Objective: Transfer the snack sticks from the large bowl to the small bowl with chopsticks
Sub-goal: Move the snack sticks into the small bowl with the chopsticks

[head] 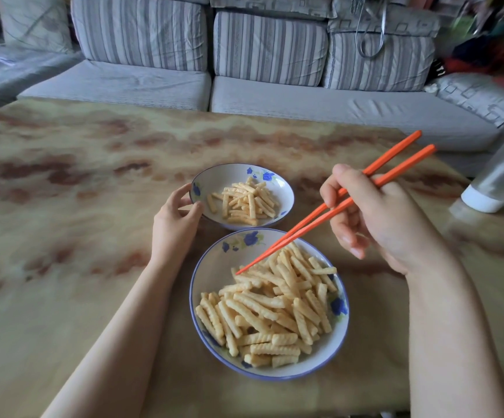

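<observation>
The large white bowl [214, 276] with blue flowers stands near me, heaped with pale ridged snack sticks [268, 309]. Just beyond it sits the small matching bowl [283, 191], holding a smaller pile of sticks [244, 200]. My right hand [377, 215] grips a pair of orange chopsticks [314, 218]. Their tips are together and reach the top of the pile at the large bowl's far left, with no stick lifted between them. My left hand [175, 215] holds the small bowl's left rim, thumb and fingers curled round its edge.
Both bowls stand on a marbled tan table [63, 206]. A grey striped sofa [244, 86] runs along the table's far edge. A translucent container with a white base [498, 182] stands at the right edge of the table.
</observation>
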`<state>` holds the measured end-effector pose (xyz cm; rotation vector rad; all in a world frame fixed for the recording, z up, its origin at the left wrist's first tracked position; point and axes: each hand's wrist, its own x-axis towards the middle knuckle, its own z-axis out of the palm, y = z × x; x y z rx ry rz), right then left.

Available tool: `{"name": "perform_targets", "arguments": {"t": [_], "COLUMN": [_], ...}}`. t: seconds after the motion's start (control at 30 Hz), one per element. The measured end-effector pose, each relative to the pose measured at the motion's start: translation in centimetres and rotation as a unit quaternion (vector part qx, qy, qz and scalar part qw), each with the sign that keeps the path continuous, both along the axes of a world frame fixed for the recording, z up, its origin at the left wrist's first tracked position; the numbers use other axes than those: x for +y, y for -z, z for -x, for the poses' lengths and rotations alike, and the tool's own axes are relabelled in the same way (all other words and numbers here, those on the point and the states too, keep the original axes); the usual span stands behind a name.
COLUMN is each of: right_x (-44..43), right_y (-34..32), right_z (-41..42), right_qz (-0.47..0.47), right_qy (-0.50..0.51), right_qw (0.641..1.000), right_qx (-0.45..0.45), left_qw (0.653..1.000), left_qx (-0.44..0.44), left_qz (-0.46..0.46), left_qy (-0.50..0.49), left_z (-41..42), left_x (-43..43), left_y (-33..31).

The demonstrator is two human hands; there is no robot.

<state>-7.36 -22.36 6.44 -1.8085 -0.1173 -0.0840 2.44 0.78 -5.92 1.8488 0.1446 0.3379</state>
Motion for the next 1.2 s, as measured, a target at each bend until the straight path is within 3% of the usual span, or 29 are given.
{"name": "perform_targets", "arguments": {"t": [0.4, 0.6, 0.77, 0.9, 1.2], "right_x": [1.9, 2.2, 2.4, 3.1, 2.7], "right_y": [0.8, 0.8, 1.3, 2.6, 3.0], "right_z": [-0.5, -0.9, -2.0, -3.1, -3.6], "right_qz": [-0.009, -0.089, -0.199, -0.198, -0.162], "right_qy": [-0.037, 0.049, 0.176, 0.213, 0.190], "right_qw": [0.999, 0.993, 0.956, 0.947, 0.961], "right_qx": [-0.008, -0.065, -0.125, -0.134, -0.121], "left_qw": [1.000, 1.000, 1.000, 1.000, 1.000], "left_qx": [0.001, 0.001, 0.002, 0.006, 0.009], "left_qz": [-0.001, 0.001, 0.004, -0.006, -0.001], "left_qy": [0.000, 0.001, -0.001, -0.002, -0.002], "left_z": [-0.1, 0.0, 0.1, 0.1, 0.1], "left_x": [0.0, 0.0, -0.1, -0.1, -0.1], "left_y": [0.1, -0.1, 0.0, -0.1, -0.1]}}
